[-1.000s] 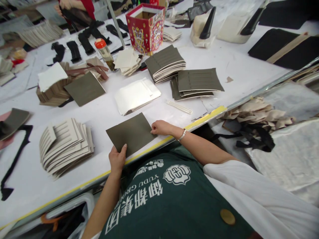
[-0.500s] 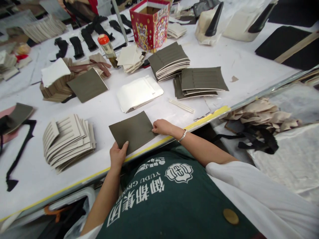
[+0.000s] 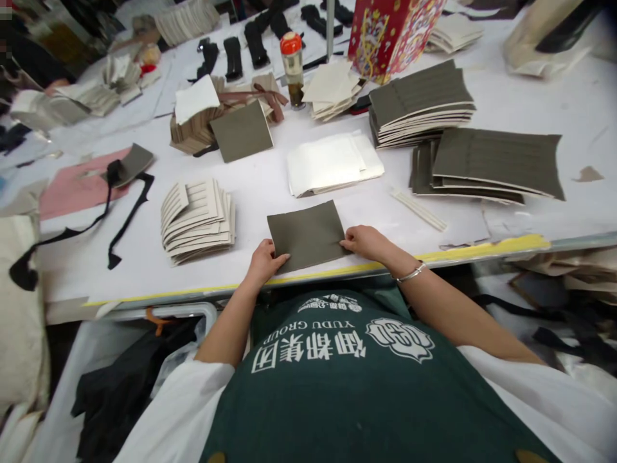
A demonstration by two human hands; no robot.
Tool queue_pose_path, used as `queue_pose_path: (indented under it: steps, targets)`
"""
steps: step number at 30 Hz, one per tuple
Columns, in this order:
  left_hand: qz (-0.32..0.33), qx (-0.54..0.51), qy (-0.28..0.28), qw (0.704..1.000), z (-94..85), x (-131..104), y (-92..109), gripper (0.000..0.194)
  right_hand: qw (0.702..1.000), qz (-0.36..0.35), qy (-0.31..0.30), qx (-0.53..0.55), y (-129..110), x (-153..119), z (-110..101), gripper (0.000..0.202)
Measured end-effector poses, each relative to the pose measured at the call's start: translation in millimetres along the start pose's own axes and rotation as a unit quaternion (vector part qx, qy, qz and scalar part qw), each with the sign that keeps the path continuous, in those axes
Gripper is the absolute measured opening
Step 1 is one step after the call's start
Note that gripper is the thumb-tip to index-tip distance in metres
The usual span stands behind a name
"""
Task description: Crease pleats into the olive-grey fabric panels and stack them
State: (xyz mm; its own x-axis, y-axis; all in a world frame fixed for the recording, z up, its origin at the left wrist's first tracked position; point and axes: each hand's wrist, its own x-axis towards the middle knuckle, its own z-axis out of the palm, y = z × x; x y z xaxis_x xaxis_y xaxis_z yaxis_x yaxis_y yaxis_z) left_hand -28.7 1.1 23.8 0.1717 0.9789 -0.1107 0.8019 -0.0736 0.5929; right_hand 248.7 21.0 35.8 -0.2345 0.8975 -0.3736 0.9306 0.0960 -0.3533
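Note:
A flat dark olive-grey panel (image 3: 308, 235) lies on the white table close to its yellow-taped front edge. My left hand (image 3: 265, 260) pinches its left side, thumb on top and fingers beneath. At the right side, my right hand (image 3: 369, 244) grips the panel's edge between thumb and fingers. To the left sits a fanned stack of cream slotted pieces (image 3: 200, 222). Beyond the panel is a pile of white sheets (image 3: 332, 164). Two stacks of olive panels, one farther back (image 3: 419, 99) and one nearer (image 3: 496, 161), stand to the right.
A thin pale strip (image 3: 419, 209) lies right of the panel. Farther back are an orange-capped bottle (image 3: 293, 71), a red patterned box (image 3: 385, 38) and black straps (image 3: 234, 58). A grey bin (image 3: 91, 347) with black cloth stands below the table at left.
The camera view has swung left, so the table's things appear farther right. Both hands still hold the panel, which now lies squarer to the table edge.

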Motion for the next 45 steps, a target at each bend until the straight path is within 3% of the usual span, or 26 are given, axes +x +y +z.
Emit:
queue_pose_path:
  steps: [13,45]
  targets:
    - [0.014,0.003,0.015,1.000,5.5,-2.1,-4.2,0.015,1.000,0.001,-0.001,0.000,-1.6,-1.1,-0.6,0.021]
    - [-0.004,-0.026,0.005,1.000,-0.1,-2.4,-0.6,0.015,0.999,0.008,-0.013,0.033,-2.7,-3.5,-3.3,0.020]
